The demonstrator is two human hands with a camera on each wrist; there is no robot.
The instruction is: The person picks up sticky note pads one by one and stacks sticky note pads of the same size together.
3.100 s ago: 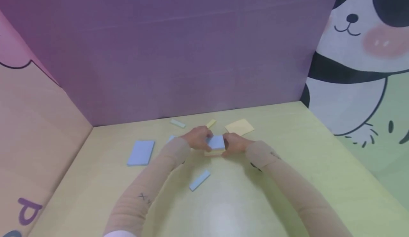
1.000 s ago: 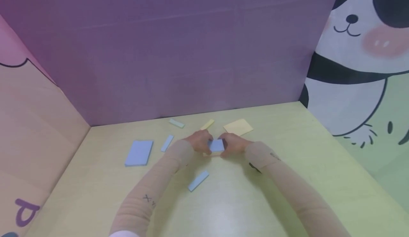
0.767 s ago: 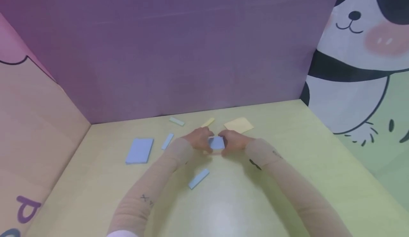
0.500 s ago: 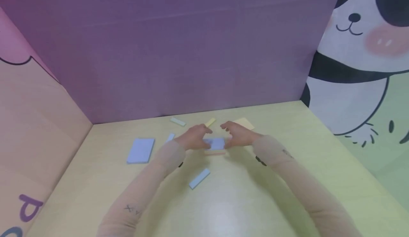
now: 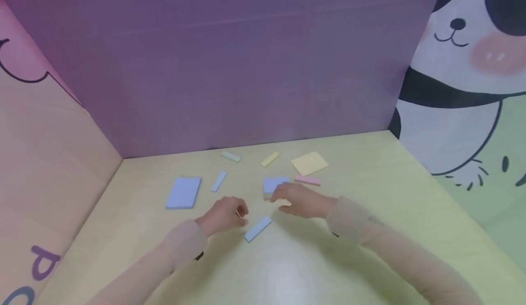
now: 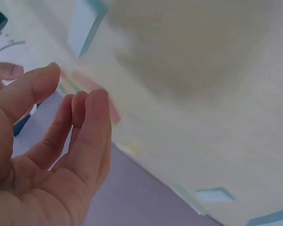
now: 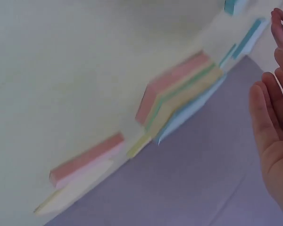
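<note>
A stack of square coloured sticky-note pads point(image 5: 274, 183) sits on the table, blue uppermost. The right wrist view shows blue, yellow, green and pink layers in the stack point(image 7: 184, 96). My right hand point(image 5: 305, 201) hovers at the stack's near right side, fingers loosely bent and nothing held; its fingertips overlap the stack in the head view. My left hand point(image 5: 223, 214) is farther left, with its fingers bent and apart from the thumb, holding nothing. Close to its fingertips lies a narrow blue strip pad point(image 5: 258, 228). Just behind my right hand is a pink strip pad point(image 5: 308, 180).
A larger blue pad point(image 5: 183, 192) and another blue strip point(image 5: 219, 181) lie left. Toward the back are a green strip point(image 5: 231, 156), a yellow strip point(image 5: 270, 159) and a yellow sheet-like pad point(image 5: 309, 163). A purple panel point(image 5: 246, 67) rises behind the table.
Both hands have let go of the stack, which they gripped from either side. They have drawn back toward the near side, the left also leftward. The pink strip is now uncovered.
</note>
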